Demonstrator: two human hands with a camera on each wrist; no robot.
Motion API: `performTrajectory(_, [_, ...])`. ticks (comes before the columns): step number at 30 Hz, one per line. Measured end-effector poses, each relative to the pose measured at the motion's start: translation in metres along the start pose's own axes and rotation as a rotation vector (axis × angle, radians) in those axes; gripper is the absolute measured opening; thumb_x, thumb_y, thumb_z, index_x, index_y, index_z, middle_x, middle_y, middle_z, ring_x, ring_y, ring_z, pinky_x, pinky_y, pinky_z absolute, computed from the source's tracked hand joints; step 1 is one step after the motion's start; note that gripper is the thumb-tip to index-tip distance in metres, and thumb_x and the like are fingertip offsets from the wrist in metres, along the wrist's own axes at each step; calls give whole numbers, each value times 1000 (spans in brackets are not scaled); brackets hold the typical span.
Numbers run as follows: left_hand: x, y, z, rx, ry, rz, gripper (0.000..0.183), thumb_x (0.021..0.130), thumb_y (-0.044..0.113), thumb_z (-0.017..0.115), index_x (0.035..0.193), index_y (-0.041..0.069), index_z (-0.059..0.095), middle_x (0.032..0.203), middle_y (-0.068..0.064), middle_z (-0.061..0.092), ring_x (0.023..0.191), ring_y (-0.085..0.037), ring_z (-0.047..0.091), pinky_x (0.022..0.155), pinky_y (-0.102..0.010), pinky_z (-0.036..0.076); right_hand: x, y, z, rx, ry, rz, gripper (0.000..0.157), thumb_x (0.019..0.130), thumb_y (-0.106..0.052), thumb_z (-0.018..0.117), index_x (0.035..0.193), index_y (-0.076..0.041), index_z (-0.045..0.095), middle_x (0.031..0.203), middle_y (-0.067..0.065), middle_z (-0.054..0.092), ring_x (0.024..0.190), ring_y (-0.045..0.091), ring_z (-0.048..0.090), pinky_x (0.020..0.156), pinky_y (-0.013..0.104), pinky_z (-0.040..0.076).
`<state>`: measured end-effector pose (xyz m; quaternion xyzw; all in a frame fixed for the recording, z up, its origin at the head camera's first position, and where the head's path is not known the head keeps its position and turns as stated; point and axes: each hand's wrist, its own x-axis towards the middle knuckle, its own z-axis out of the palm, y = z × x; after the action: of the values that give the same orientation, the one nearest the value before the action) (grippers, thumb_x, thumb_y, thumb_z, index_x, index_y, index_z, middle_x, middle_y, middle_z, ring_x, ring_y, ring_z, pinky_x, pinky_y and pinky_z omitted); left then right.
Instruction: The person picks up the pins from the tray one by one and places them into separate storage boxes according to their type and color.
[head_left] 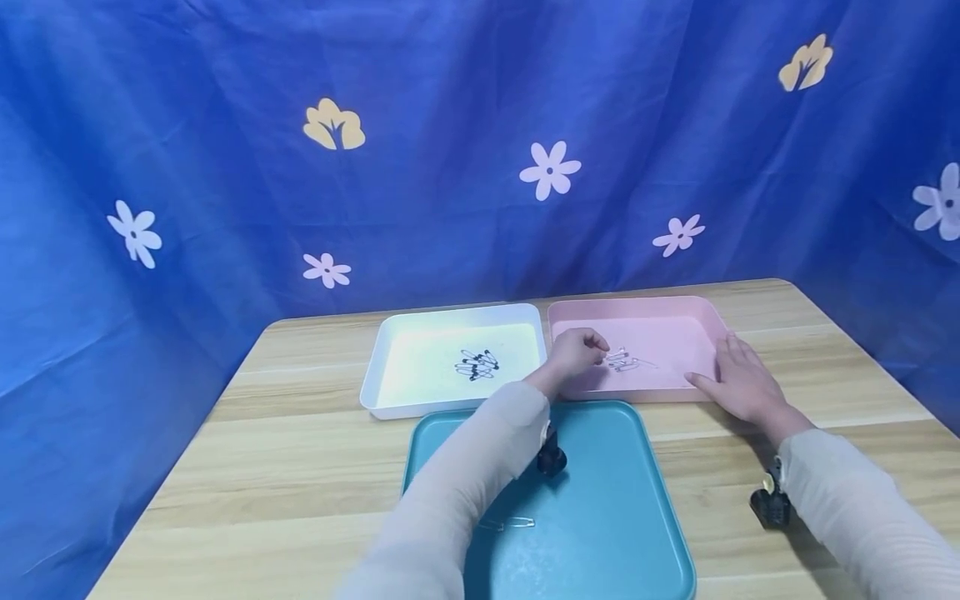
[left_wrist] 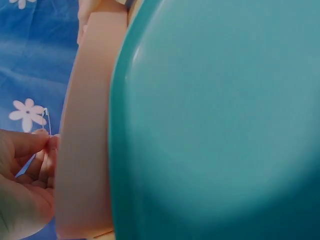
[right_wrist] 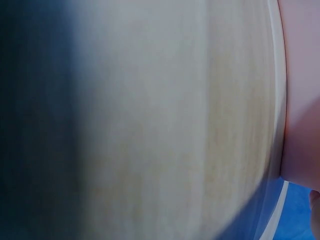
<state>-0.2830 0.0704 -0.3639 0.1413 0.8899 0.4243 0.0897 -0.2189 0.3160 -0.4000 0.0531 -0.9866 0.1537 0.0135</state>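
Observation:
Over the left part of the pink tray point(head_left: 652, 396), my left hand point(head_left: 576, 352) pinches a pale safety pin point(left_wrist: 49, 120) between thumb and finger; the pin points up in the left wrist view. Just right of those fingertips, a small pile of pale safety pins point(head_left: 621, 361) lies on the tray floor. My right hand point(head_left: 742, 382) rests on the tray's right rim, fingers extended, thumb reaching toward the near corner. The right wrist view catches only a fingertip point(right_wrist: 315, 212) beside the tray's corner.
To the left stands a white tray point(head_left: 442, 408) with several black safety pins point(head_left: 477, 364). Nearer, a teal tray point(head_left: 600, 492) sits under my left forearm, with pale safety pins point(head_left: 519, 522) on it. A blue curtain point(head_left: 450, 208) hangs behind the wooden table point(head_left: 285, 467).

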Motion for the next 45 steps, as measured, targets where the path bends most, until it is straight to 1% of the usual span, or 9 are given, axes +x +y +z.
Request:
performTrajectory(5, [9,0,9,-15,70,-75,7,76,2,59,77,7,65,72,1,58,66,-10,48,59,-17,39,0,1,3,13,8,7,93,83,-56,34,127,20,3,133,37,-1,123,44,-1,99,51,1])
performTrajectory(12, [18,3,18,9,129,-218,12,74,2,58,68,11,62,76,0,58,72,-12,49,65,-20,40,-1,-4,-1,21,4,9,93,83,-56,34,128,20,2,133,37,-2,123,45,-1,98,52,2])
performTrajectory(18, [23,1,22,60,149,-264,13,78,7,57,67,10,62,70,2,57,72,-13,51,69,-22,41,0,-5,-2,9,-4,3,92,84,-55,34,128,19,0,133,36,-2,123,44,-1,98,52,3])
performTrajectory(22, [23,0,24,58,152,-284,13,79,10,58,67,11,63,67,4,55,72,-12,51,70,-22,42,1,-5,-1,7,-5,-1,92,84,-55,34,128,19,0,133,37,-2,123,44,-1,98,52,3])
performTrajectory(28, [22,0,25,64,153,-277,12,79,11,58,68,11,64,68,3,56,74,-12,52,73,-23,42,0,-7,-3,-1,-12,9,92,84,-55,34,128,19,1,133,36,-2,123,44,-1,99,51,3])
performTrajectory(33, [22,-2,24,71,132,-265,11,79,10,58,69,11,64,68,4,56,71,-12,51,67,-21,42,0,-7,-3,4,-16,11,93,84,-55,34,127,20,1,133,37,-2,123,44,-1,99,51,3])
performTrajectory(37, [22,-3,23,67,120,-235,11,80,11,58,71,11,65,68,4,56,69,-11,50,64,-20,41,0,-6,-2,10,-19,23,93,84,-55,33,127,20,0,133,37,-3,123,44,-1,98,52,3])
performTrajectory(42, [20,0,20,33,112,-198,12,80,9,56,72,10,64,65,3,55,63,-10,50,59,-19,42,1,-5,-3,10,-23,26,93,84,-56,33,127,19,0,133,37,-3,123,44,-2,98,52,2])
performTrajectory(45, [17,4,17,3,103,-187,12,79,9,55,71,10,63,64,4,55,62,-10,49,59,-19,42,2,-2,-3,6,-28,24,93,84,-56,33,128,19,0,133,37,-3,123,44,-2,98,52,2])
